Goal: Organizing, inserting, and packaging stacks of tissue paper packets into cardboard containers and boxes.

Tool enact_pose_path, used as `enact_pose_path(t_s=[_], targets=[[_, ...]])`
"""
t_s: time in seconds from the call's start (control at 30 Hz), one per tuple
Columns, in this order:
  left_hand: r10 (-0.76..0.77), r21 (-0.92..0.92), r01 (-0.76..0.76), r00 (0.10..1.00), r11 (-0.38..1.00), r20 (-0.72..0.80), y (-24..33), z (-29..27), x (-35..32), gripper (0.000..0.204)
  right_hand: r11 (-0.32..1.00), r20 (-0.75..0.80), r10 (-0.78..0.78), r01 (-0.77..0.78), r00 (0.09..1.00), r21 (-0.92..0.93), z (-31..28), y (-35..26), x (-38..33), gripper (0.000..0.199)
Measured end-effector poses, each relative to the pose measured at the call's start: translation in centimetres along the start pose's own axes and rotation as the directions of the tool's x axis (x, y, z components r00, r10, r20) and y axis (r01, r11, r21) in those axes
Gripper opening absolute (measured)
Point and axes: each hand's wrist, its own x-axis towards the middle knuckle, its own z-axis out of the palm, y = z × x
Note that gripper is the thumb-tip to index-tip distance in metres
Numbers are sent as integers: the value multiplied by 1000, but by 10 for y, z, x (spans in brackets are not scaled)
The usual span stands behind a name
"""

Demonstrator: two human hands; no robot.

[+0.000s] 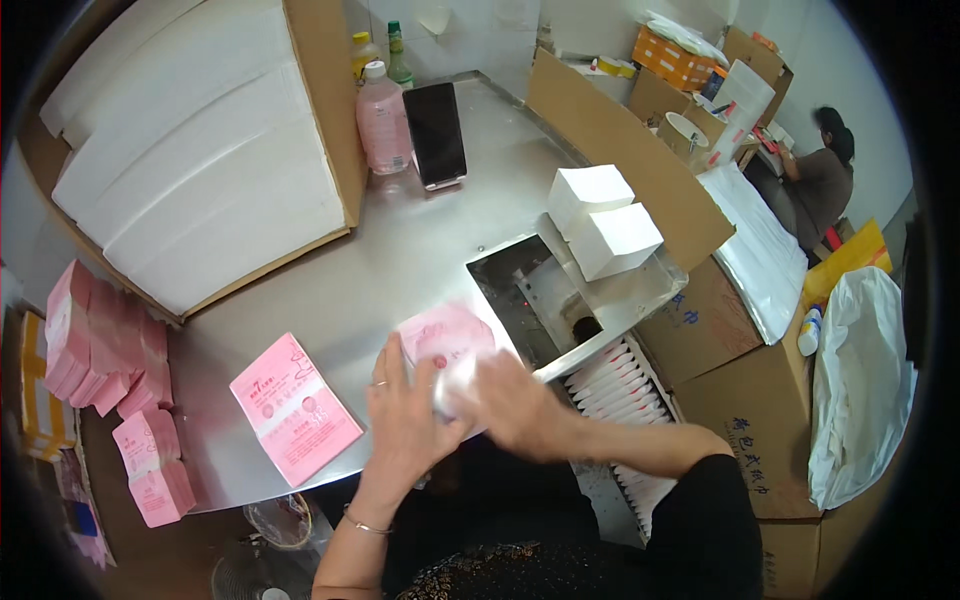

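Observation:
On the metal table before me lies a pink printed plastic bag point(445, 330), smeared by motion at its near end. Along its left edge rests my left hand point(408, 408), fingers stretched out and thumb apart. My right hand point(515, 405) reaches in from the right; its blurred fingers close around a white, tissue-like piece point(459, 384) at the bag's near end. The fingertips' exact contact is too smeared to make out. To the left, a flat stack of pink printed bags point(297, 408) lies with a pale band across it.
A large carton of white stacks point(210, 170) stands at back left. Beyond are a pink-liquid bottle point(383, 120) and upright phone point(435, 135). White tissue blocks point(612, 235) sit beside a table opening point(510, 290). Wrapped packs point(620, 390) fill a right-hand box. Another person point(825, 180) sits far right.

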Motion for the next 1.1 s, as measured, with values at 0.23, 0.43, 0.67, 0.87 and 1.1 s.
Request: enact_pose_path(t_s=[0.23, 0.43, 0.67, 0.87, 1.1], targets=[[56, 186, -44, 997, 982, -61, -5, 8, 5, 67, 977, 38, 146, -150, 989, 152, -10, 16, 39, 23], [-152, 163, 135, 984, 977, 97, 20, 4, 12, 59, 535, -344, 407, -526, 846, -661, -82, 123, 5, 25], [107, 292, -92, 994, 952, -35, 10, -1, 16, 53, 555, -299, 638, -693, 710, -460, -87, 146, -14, 12], [249, 71, -254, 966, 965, 68, 12, 18, 8, 47, 750, -328, 406, -516, 853, -414, -78, 132, -12, 36], [112, -70, -109, 993, 992, 42, 6, 1, 9, 82, 986, 77, 67, -55, 995, -155, 0, 11, 14, 31]])
